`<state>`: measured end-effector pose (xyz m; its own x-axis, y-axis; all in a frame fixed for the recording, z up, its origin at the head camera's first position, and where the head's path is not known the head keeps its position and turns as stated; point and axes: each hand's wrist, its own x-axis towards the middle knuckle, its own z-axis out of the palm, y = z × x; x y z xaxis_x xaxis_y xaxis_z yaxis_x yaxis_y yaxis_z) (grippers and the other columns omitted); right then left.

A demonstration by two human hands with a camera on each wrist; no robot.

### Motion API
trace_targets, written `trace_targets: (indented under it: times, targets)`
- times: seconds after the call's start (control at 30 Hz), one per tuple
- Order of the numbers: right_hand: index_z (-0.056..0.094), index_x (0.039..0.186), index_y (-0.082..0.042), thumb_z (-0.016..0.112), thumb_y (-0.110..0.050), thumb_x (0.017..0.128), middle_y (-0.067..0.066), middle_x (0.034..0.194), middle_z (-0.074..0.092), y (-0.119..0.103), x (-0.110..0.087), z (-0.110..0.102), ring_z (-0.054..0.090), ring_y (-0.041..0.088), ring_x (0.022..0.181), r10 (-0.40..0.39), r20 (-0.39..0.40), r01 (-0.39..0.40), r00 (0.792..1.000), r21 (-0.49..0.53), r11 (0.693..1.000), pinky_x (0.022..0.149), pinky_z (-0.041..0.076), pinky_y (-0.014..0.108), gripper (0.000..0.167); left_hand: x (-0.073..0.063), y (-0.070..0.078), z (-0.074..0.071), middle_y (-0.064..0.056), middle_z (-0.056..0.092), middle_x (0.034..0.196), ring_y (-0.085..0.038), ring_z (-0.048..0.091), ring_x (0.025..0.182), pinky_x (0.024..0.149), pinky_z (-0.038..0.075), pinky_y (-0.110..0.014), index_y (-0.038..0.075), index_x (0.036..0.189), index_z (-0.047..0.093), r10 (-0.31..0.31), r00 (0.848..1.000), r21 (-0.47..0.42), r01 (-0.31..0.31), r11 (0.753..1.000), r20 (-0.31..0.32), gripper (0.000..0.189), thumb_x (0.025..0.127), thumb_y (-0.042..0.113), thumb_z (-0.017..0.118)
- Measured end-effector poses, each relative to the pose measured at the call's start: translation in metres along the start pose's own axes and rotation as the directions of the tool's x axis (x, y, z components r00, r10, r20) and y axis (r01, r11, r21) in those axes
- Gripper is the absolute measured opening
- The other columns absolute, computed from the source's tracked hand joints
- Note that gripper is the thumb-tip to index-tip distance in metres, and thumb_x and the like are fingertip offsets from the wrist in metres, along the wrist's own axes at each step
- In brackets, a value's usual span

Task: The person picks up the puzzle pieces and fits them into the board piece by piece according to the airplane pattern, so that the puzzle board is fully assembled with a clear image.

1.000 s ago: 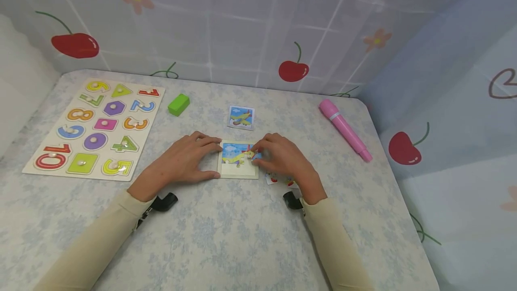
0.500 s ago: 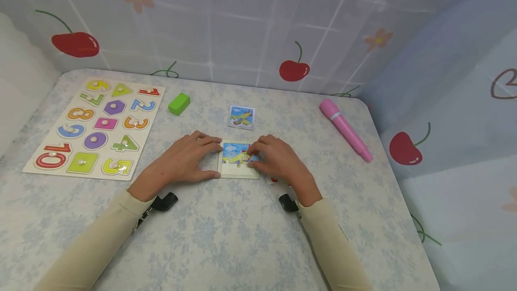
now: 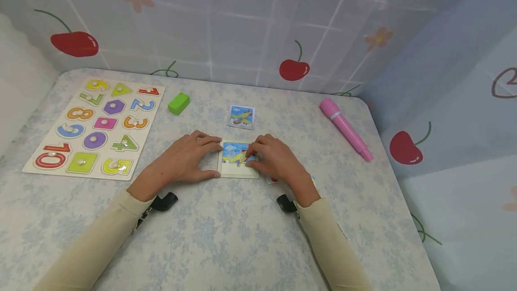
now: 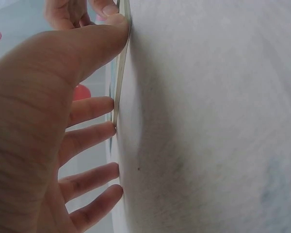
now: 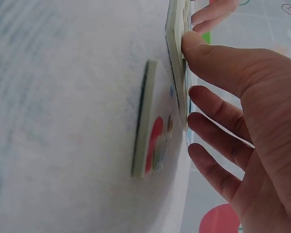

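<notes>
Touching the left edge of a puzzle tray (image 3: 238,173), the left hand (image 3: 179,158) keeps its thumb and fingers spread wide in the head view. The tray lies at the middle of the table (image 3: 226,237), its far part filled with airplane pieces (image 3: 231,151), its near strip bare. At its right side, the right hand (image 3: 276,158) brings thumb and index finger together over the picture; I cannot tell whether they pinch a piece. A loose piece (image 3: 272,181) peeks out below that hand. Farther off sits an airplane card (image 3: 241,116), with a green block (image 3: 179,103) and a number board (image 3: 106,153) to the left and a pink stick (image 3: 346,130) to the right.

From the left wrist, the thumb tip meets the tray's edge, the fingers reaching out apart.

From the right wrist, the thumb tip touches the tray, and the loose piece, marked with red, lies near it on the cloth.
</notes>
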<state>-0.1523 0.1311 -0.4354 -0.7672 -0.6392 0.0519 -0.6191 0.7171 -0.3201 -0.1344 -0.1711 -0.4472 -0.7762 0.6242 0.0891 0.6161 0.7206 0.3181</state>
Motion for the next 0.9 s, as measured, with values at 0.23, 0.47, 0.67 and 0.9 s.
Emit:
trace_targets:
  times: [0.23,0.47,0.67,0.9]
  targets:
    - [0.081,0.107,-0.020,0.087,-0.028,0.094,-0.002,0.109,0.070,-0.001,-0.001,-0.002,0.061,0.020,0.104,0.002,0.012,-0.002,1.000,-0.002,1.000,0.089,0.054,0.037,0.016,0.000,0.000,0.000,-0.003,0.054,0.161,-0.030,0.051,0.139,0.105,0.048,-0.058,0.016,0.146,0.066,0.005,1.000,0.001,-0.005,1.000,-0.003,0.077,0.088,0.064,0.083]
    - [0.081,0.115,-0.020,0.084,-0.029,0.097,-0.004,0.114,0.072,0.002,-0.007,-0.008,0.062,0.017,0.107,0.047,0.028,-0.048,0.998,0.020,0.999,0.092,0.055,0.037,0.021,0.000,0.002,0.000,-0.004,0.056,0.160,-0.031,0.052,0.138,0.102,0.050,-0.056,0.015,0.145,0.067,0.012,1.000,0.006,-0.012,1.000,-0.009,0.076,0.088,0.062,0.083]
    - [0.081,0.120,-0.019,0.081,-0.029,0.099,-0.003,0.118,0.072,0.007,-0.019,-0.014,0.063,0.018,0.110,0.083,0.027,-0.084,0.996,0.050,0.995,0.094,0.055,0.039,0.023,0.000,0.003,0.000,-0.004,0.055,0.160,-0.032,0.052,0.138,0.101,0.050,-0.056,0.015,0.145,0.067,0.011,1.000,0.015,-0.011,1.000,-0.004,0.077,0.088,0.063,0.083]
    - [0.079,0.124,-0.016,0.081,-0.027,0.099,-0.001,0.120,0.072,0.012,-0.033,-0.020,0.063,0.019,0.109,0.123,0.052,-0.126,0.991,0.058,0.990,0.091,0.055,0.040,0.027,0.000,0.001,0.001,-0.004,0.055,0.160,-0.032,0.051,0.138,0.102,0.050,-0.056,0.015,0.145,0.067,0.008,1.000,0.011,-0.008,1.000,-0.008,0.077,0.087,0.063,0.084]
